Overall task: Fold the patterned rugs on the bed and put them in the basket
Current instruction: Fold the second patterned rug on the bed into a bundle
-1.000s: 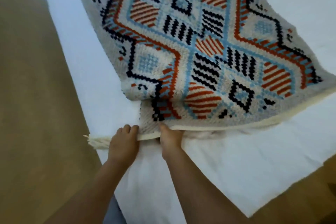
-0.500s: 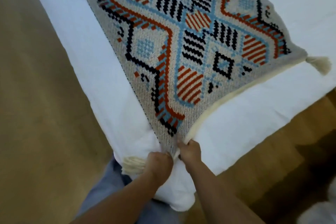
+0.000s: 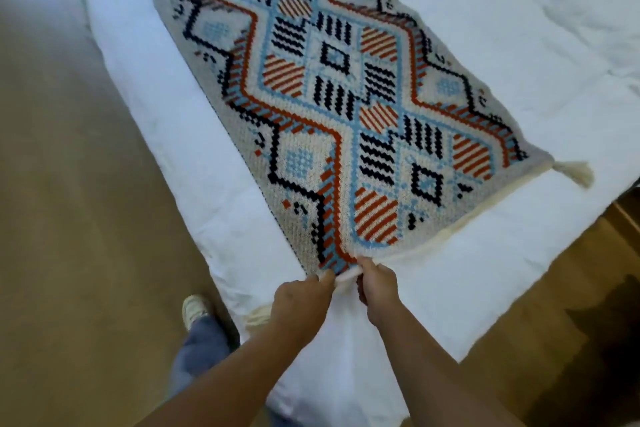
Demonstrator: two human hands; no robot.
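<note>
A patterned rug (image 3: 332, 107) lies spread flat on the white bed (image 3: 502, 45), its near corner pinched in the grip of both our left hand (image 3: 300, 302) and right hand (image 3: 379, 289). We judge folding barely begun; no basket is in view.

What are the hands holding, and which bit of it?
Both hands, left hand and right hand, pinch the patterned rug at its near corner, by the cream edge.
</note>
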